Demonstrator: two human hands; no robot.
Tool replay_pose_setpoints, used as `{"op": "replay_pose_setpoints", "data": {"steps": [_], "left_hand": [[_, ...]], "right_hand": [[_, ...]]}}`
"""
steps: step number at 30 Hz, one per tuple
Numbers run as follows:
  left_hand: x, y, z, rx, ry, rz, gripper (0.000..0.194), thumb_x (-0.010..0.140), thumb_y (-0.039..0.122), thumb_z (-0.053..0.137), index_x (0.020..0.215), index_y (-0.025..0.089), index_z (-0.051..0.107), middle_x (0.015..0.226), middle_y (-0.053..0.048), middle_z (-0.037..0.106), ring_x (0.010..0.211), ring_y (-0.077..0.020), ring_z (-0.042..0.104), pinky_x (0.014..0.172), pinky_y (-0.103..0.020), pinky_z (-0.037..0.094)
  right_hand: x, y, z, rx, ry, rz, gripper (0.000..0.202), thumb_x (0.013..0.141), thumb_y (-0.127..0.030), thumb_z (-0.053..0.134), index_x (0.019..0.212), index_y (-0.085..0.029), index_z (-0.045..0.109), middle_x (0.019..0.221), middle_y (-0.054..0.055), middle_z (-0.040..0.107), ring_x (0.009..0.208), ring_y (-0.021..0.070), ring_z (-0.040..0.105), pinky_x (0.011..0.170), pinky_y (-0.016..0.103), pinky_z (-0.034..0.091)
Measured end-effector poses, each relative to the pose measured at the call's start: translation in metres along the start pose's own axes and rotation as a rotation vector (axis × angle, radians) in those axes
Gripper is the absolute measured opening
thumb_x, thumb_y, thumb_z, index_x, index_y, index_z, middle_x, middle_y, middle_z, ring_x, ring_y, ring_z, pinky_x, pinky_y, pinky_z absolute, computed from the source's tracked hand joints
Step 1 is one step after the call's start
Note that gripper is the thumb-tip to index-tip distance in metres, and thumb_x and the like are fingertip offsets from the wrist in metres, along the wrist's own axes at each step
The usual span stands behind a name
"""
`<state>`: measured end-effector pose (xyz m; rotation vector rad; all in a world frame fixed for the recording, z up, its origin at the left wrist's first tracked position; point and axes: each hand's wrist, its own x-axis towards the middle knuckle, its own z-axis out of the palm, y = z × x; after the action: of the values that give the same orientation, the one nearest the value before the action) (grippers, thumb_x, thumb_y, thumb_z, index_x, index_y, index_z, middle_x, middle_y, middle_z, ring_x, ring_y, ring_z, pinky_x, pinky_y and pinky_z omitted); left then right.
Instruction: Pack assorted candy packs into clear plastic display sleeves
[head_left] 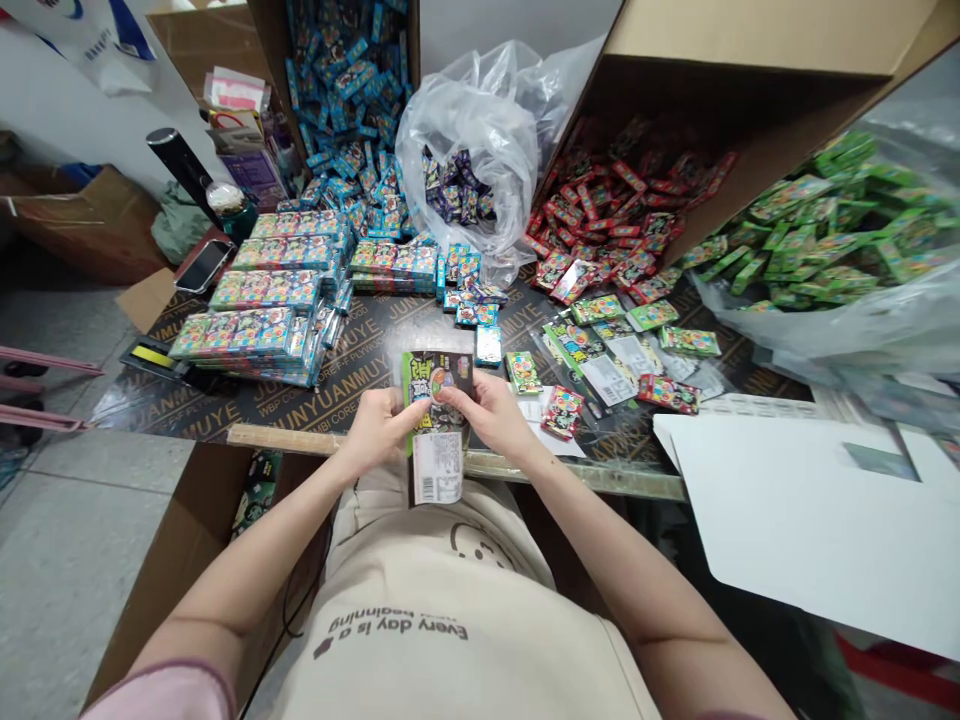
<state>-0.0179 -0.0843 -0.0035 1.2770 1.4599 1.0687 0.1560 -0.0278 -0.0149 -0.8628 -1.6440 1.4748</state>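
Between both hands I hold a black and green printed pouch (436, 465) with a white label at its lower end, just over the table's front edge. My left hand (381, 425) grips its left side, thumb across the front. On the opposite side my right hand (487, 410) pinches it, thumb also on the front. What the pouch contains is hidden. Close to my right hand lie a green candy box (523, 372) and a red candy box (562, 412). A blue-edged small box (489, 345) rests just beyond the pouch.
Wrapped stacks of small boxes (262, 285) stand at the left. Blue boxes (352, 100) spill from a carton at the back, red boxes (600, 200) from another. Green boxes (832, 230) fill a plastic bag at right. More flat pouches (577, 350) lie right of centre, near white card (810, 510).
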Motion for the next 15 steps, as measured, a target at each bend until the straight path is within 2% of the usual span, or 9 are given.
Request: {"op": "replay_pose_setpoints", "data": {"steps": [3,5,6,8,10,12,14,15], "left_hand": [[0.013,-0.005,-0.004,-0.15,0.122,0.025,0.038,0.077,0.048,0.067,0.084,0.011,0.072,0.078,-0.005,0.072,0.069,-0.0181,0.064,0.066,-0.027,0.051],[0.022,-0.012,-0.005,-0.198,0.14,0.042,0.039,0.077,0.048,0.067,0.087,0.011,0.072,0.084,-0.006,0.073,0.074,-0.0195,0.065,0.069,-0.029,0.052],[0.026,-0.017,-0.004,-0.184,0.127,0.055,0.038,0.076,0.048,0.068,0.087,0.011,0.072,0.085,-0.007,0.073,0.075,-0.02,0.066,0.071,-0.03,0.053],[0.034,-0.027,0.0,-0.13,0.1,0.092,0.037,0.076,0.046,0.068,0.088,0.011,0.072,0.087,-0.007,0.074,0.078,-0.0207,0.067,0.075,-0.031,0.053],[0.04,-0.037,0.008,-0.079,0.092,0.127,0.034,0.076,0.044,0.068,0.088,0.012,0.072,0.085,-0.006,0.074,0.079,-0.0204,0.067,0.077,-0.031,0.052],[0.045,-0.043,0.019,-0.014,0.043,0.129,0.031,0.076,0.042,0.068,0.078,0.012,0.07,0.071,-0.004,0.07,0.071,-0.0189,0.065,0.073,-0.03,0.051],[0.047,-0.044,0.032,0.052,-0.022,0.108,0.031,0.073,0.042,0.071,0.066,0.012,0.066,0.057,-0.001,0.062,0.062,-0.0166,0.061,0.067,-0.028,0.048],[0.046,-0.043,0.038,0.051,-0.021,0.103,0.031,0.072,0.042,0.072,0.066,0.012,0.065,0.058,0.0,0.062,0.062,-0.0159,0.06,0.066,-0.027,0.048]], "right_hand": [[-0.006,0.012,-0.005,0.181,-0.256,0.084,0.049,0.071,-0.045,0.076,0.112,-0.023,0.062,0.095,0.001,0.071,0.079,0.0173,0.067,0.071,0.032,0.057],[-0.01,0.025,-0.009,0.209,-0.397,0.188,0.046,0.071,-0.046,0.075,0.107,-0.021,0.062,0.088,0.001,0.072,0.07,0.0165,0.067,0.061,0.031,0.057],[-0.011,0.032,-0.011,0.175,-0.396,0.217,0.042,0.072,-0.047,0.074,0.101,-0.019,0.063,0.084,0.001,0.071,0.067,0.0167,0.066,0.059,0.031,0.057],[-0.008,0.042,-0.016,0.058,-0.264,0.197,0.042,0.07,-0.049,0.075,0.097,-0.018,0.064,0.088,0.004,0.072,0.075,0.0191,0.067,0.065,0.033,0.057],[0.002,0.042,-0.02,-0.011,-0.072,0.116,0.053,0.064,-0.05,0.079,0.105,-0.02,0.063,0.106,0.007,0.071,0.095,0.0219,0.067,0.082,0.036,0.055],[0.015,0.034,-0.019,0.053,0.101,0.065,0.06,0.067,-0.059,0.074,0.113,-0.024,0.06,0.117,0.007,0.068,0.106,0.0215,0.064,0.09,0.036,0.052],[0.027,0.024,-0.014,0.176,0.283,0.067,0.057,0.076,-0.072,0.056,0.105,-0.023,0.063,0.105,0.006,0.071,0.097,0.0198,0.066,0.084,0.033,0.054],[0.032,0.02,-0.009,0.226,0.391,0.077,0.059,0.079,-0.075,0.046,0.096,-0.022,0.064,0.094,0.005,0.071,0.089,0.019,0.067,0.079,0.032,0.055]]}}
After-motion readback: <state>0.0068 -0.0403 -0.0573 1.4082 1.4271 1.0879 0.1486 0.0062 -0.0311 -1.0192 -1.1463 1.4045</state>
